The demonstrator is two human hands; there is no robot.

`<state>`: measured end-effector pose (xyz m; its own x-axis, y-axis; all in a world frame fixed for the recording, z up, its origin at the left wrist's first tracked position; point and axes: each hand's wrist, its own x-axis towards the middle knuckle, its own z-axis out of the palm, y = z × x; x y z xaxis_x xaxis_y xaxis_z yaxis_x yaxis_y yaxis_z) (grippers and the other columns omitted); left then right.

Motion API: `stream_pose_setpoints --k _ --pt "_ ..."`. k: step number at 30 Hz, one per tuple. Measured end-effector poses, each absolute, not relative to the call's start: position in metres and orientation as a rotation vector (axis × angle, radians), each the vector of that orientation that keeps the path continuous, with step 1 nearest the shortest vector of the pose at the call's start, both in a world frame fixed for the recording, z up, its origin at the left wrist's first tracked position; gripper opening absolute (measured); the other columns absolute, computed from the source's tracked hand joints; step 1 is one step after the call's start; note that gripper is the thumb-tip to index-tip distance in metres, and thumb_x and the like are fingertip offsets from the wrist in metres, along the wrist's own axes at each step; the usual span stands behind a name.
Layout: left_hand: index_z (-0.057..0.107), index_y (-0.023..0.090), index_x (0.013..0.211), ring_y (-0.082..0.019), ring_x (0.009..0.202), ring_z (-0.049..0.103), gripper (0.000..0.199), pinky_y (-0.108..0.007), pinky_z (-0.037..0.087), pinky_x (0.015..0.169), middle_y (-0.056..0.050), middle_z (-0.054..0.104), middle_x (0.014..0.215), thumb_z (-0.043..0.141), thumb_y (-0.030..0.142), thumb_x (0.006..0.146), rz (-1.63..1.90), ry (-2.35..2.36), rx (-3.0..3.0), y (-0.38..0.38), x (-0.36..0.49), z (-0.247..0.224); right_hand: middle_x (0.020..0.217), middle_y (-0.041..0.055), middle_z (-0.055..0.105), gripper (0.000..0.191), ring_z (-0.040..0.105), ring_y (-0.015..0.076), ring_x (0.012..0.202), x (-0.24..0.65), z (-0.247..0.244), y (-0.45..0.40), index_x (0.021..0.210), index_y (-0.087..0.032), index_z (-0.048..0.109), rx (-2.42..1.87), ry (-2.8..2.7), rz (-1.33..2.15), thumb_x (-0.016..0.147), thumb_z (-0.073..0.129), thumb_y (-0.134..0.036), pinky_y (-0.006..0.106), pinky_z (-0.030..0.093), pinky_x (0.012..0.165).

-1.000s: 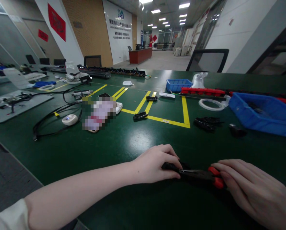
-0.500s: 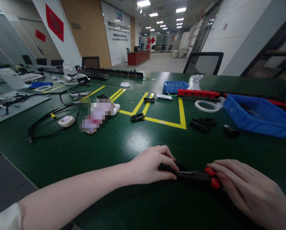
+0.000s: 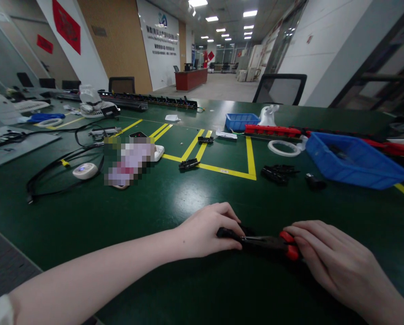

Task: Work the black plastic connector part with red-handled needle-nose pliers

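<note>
My right hand (image 3: 334, 257) is closed round the red handles of a pair of needle-nose pliers (image 3: 268, 242), low over the green table. The jaws point left and reach a small black part (image 3: 228, 233) that my left hand (image 3: 210, 230) pinches between thumb and fingers. Whether the jaws grip the part cannot be made out, since my left fingers cover some of it. Beyond my hands lie a black plastic piece (image 3: 189, 164), a smaller black piece (image 3: 205, 140) and a pile of black pieces (image 3: 278, 174).
To the right stands a blue bin (image 3: 358, 169), with a black fitting (image 3: 314, 181) and a white ring (image 3: 284, 148) beside it. A smaller blue bin (image 3: 241, 122) is farther back. On the left are a phone (image 3: 132, 162), black cables (image 3: 49, 193) and a white oval device (image 3: 85, 170).
The whole view has shifted slightly, so things sit a little farther left in the picture. Both hands keep the same grip on the pliers and the black part.
</note>
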<state>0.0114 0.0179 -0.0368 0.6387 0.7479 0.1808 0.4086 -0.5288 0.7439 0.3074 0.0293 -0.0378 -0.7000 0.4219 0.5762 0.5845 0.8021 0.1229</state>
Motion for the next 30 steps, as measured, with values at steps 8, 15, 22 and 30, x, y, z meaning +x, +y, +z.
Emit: stream_pose_setpoints --k 8,15,22,30 --pt "0.074 0.02 0.104 -0.019 0.104 0.06 0.018 -0.033 0.05 0.09 -0.006 0.06 0.112 0.073 0.026 0.087 0.645 0.893 2.177 0.0187 0.0117 -0.0376 0.092 0.008 0.069 0.018 0.067 0.0191 0.077 0.3092 -0.0356 0.0301 0.101 -0.018 0.064 -0.738 -2.468 -0.429 0.095 0.047 -0.021 0.032 0.057 0.065" --pt "0.074 0.022 0.105 -0.02 0.106 0.059 0.019 -0.036 0.047 0.092 -0.005 0.061 0.113 0.073 0.028 0.087 0.62 0.913 2.211 0.0181 0.0116 -0.0356 0.092 0.0079 0.069 0.018 0.067 0.0186 0.078 0.3102 -0.0352 0.0302 0.102 -0.017 0.064 -0.759 -2.48 -0.409 0.094 0.048 -0.019 0.032 0.057 0.065" --pt "0.073 0.025 0.105 -0.021 0.109 0.058 0.019 -0.039 0.042 0.096 -0.003 0.061 0.113 0.073 0.031 0.088 0.606 0.933 2.255 0.018 0.0111 -0.0354 0.096 0.0097 0.068 0.018 0.067 0.0196 0.083 0.3114 -0.0355 0.03 0.105 -0.016 0.062 -0.743 -2.493 -0.441 0.095 0.047 -0.018 0.033 0.058 0.069" --pt "0.073 0.024 0.105 -0.021 0.109 0.058 0.018 -0.039 0.042 0.095 -0.005 0.061 0.114 0.072 0.03 0.088 0.603 0.929 2.237 0.0179 0.0111 -0.0354 0.092 0.0084 0.067 0.018 0.066 0.0168 0.078 0.3089 -0.0331 0.0293 0.099 -0.016 0.063 -0.761 -2.478 -0.416 0.096 0.047 -0.019 0.029 0.056 0.065"
